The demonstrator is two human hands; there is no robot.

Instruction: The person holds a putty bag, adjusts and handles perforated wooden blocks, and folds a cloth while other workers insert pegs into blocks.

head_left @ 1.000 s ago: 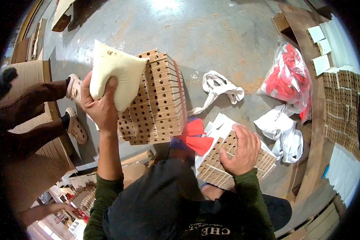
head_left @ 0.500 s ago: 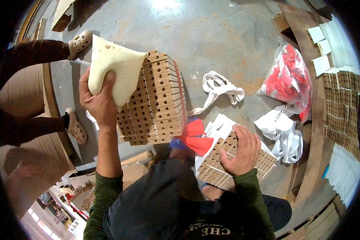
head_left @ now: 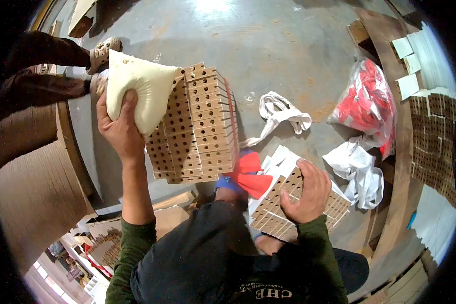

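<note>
My left hand (head_left: 120, 126) is closed round a plump cream-coloured pouch (head_left: 147, 83), its thumb pressed into the near side. The pouch overlaps the upper left part of a large stack of brown strips with round holes (head_left: 207, 129), which has a red band (head_left: 231, 109) along its right side. My right hand (head_left: 311, 190) lies open on a smaller stack of holed brown strips (head_left: 273, 209), thumb apart from the fingers. White pieces (head_left: 280, 156) lie at that stack's far edge, and a red cloth piece (head_left: 251, 175) is between the two stacks.
White cloth strips (head_left: 281, 114) and a white crumpled cloth (head_left: 357, 169) lie on the floor. A clear bag of red material (head_left: 365, 93) sits by a wooden board (head_left: 397, 101) at right. More holed strips (head_left: 434, 139) are beyond it. Another person's legs (head_left: 50, 88) are at upper left.
The other person's nearer foot has moved up, close to the farther one. My left hand and the pouch have shifted slightly left. My right hand stays on the smaller stack.
</note>
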